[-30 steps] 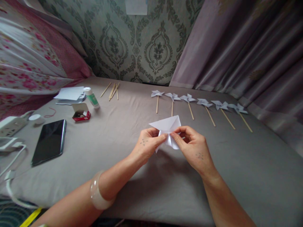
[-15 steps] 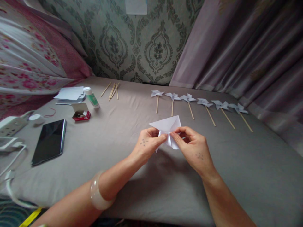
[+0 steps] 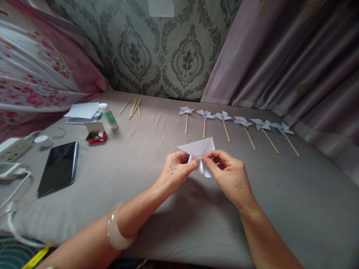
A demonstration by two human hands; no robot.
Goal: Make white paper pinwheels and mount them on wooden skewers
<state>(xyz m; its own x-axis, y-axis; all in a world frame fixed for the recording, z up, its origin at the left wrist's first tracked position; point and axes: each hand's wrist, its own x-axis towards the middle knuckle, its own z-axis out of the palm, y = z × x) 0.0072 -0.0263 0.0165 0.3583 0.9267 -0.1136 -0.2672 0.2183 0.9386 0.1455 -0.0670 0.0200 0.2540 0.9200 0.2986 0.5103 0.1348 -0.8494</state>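
Between my two hands is a white paper pinwheel (image 3: 198, 148), partly folded, held above the grey cloth. My left hand (image 3: 176, 169) pinches its middle from the left, thumb on top. From the other side my right hand (image 3: 226, 172) presses the same middle with its thumb, the thumb tips almost meeting. One flat pointed flap stands away from me, and curled folds hang on my side. No stick shows on this piece. Fingers under the paper are mostly hidden.
Several finished pinwheels on sticks (image 3: 223, 116) lie in a row at the back right. Loose wooden sticks (image 3: 135, 108), paper sheets (image 3: 82, 110), a glue stick (image 3: 109, 116), a small red box (image 3: 96, 135), a phone (image 3: 58, 168) and a power strip (image 3: 14, 148) are on the left.
Almost nothing differs. Both hands keep their pinch on the paper pinwheel, which has shifted very slightly to the right.
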